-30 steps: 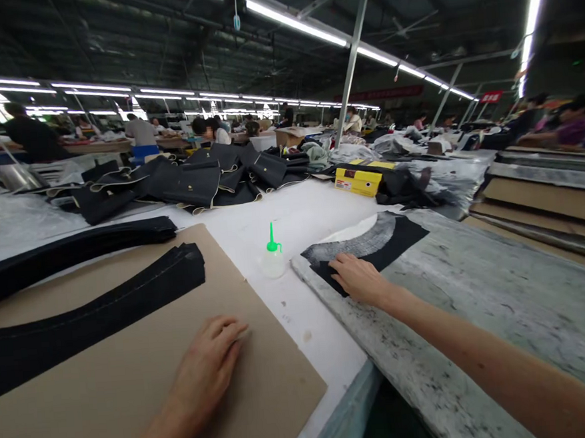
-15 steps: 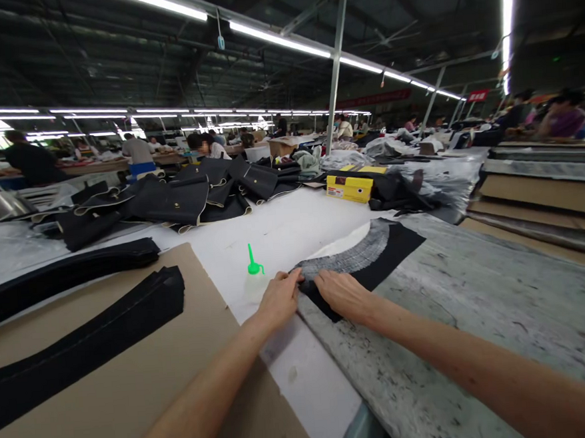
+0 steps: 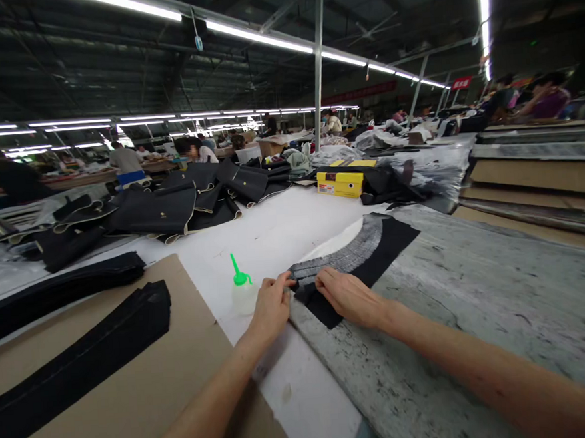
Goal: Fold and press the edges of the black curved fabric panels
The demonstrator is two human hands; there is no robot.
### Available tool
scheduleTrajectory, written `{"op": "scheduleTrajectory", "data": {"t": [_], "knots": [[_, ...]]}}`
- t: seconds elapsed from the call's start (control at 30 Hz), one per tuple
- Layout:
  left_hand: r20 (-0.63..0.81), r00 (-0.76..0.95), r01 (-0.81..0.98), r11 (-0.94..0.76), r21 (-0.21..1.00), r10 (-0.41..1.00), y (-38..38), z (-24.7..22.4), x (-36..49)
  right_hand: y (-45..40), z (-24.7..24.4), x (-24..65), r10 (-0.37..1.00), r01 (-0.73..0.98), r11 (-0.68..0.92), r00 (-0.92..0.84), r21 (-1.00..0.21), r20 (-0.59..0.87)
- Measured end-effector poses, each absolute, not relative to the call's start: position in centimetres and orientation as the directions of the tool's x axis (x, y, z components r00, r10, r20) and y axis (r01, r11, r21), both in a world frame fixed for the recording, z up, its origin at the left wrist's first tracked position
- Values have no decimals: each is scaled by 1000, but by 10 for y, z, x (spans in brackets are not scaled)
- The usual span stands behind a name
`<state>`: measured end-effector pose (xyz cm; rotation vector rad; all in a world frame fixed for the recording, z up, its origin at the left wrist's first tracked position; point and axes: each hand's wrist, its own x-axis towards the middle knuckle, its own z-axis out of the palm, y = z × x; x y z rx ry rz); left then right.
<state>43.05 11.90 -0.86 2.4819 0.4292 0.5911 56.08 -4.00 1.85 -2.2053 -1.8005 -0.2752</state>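
"Location of the curved black piece?"

"Laid flat on the mottled grey slab, at its far left corner. A grey cross-hatched band is carried along its inner curve, and a white edge is seen beyond that."

"State of the hands?"

"Both are placed at the end nearest the bottle. At the left hand the fingers are brought together on that end, and its edge appears to be pinched. At the right hand the fingers are curled in, with the tips on the fabric; whether it is pinched or only pressed cannot be told."

"Progress?"

"Judged to be part-way. The piece is spread out, and only its left end is being handled; the far end is left untouched by either hand. No finished edge can be confirmed. On the brown board, a front black strip and a back black strip are laid apart; whether these are completed cannot be established."

"Surroundings?"

"The bottle, green-nozzled, is stood upright on the white worktop, just beside the left hand. Farther off, a yellow box and a heap of black pieces are noted."
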Motion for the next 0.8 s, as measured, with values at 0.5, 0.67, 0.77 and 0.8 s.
{"op": "scheduleTrajectory", "data": {"t": [0.5, 0.67, 0.77, 0.8], "knots": [[264, 785, 358, -759, 545, 560, 98, -1, 434, -50, 27, 554, 919, 948, -148, 237, -282, 315], [251, 762, 390, -732, 559, 597, 96, -1, 439, -44, 23, 529, 853, 907, -353, 413, -230, 318], [240, 760, 396, -724, 564, 603, 96, -2, 441, -39, 19, 520, 808, 866, -439, 497, -240, 316], [238, 762, 395, -724, 566, 602, 96, -2, 441, -38, 17, 519, 796, 855, -455, 516, -250, 315]]}}
